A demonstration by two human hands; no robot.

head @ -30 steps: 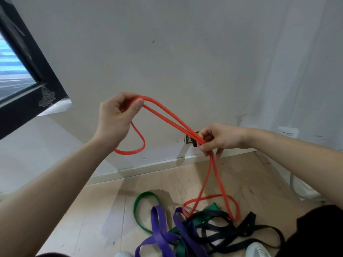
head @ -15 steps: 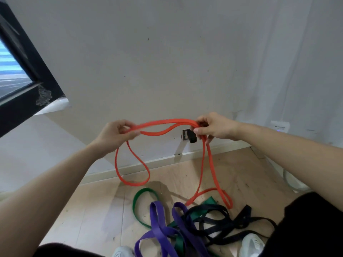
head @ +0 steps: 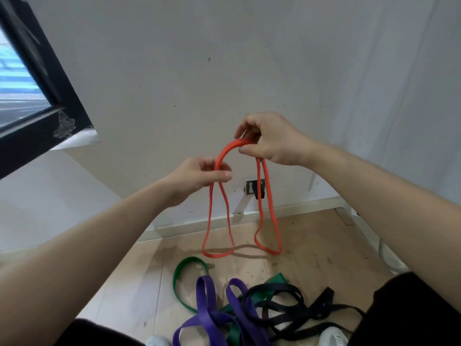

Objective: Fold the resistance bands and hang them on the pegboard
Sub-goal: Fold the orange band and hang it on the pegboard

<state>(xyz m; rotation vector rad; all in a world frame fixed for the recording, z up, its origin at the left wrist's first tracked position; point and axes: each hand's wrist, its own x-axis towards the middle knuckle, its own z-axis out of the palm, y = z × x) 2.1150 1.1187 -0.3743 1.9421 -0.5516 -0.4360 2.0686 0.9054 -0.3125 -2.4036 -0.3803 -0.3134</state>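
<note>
Both my hands hold a thin orange resistance band (head: 228,151) up in front of the white wall. My left hand (head: 199,176) pinches its doubled strands at the left, and one loop hangs below it. My right hand (head: 268,139) pinches the strands a little higher at the right, with a second loop hanging down. Between the hands the band arches. Both loops end just above the wooden floor. On the floor below lie a green band (head: 178,278), a purple band (head: 207,305) and a black band (head: 287,303), tangled together. No pegboard is in view.
A black-framed window (head: 37,101) is at the upper left. A small black bracket (head: 254,188) sits low on the wall above the baseboard. White shoe tips (head: 331,337) show at the bottom edge. A white cable runs along the floor at the right.
My hands have come closer together and my right hand has risen. The band between them is now a short arch, and its two hanging loops are about even and lifted off the pile.
</note>
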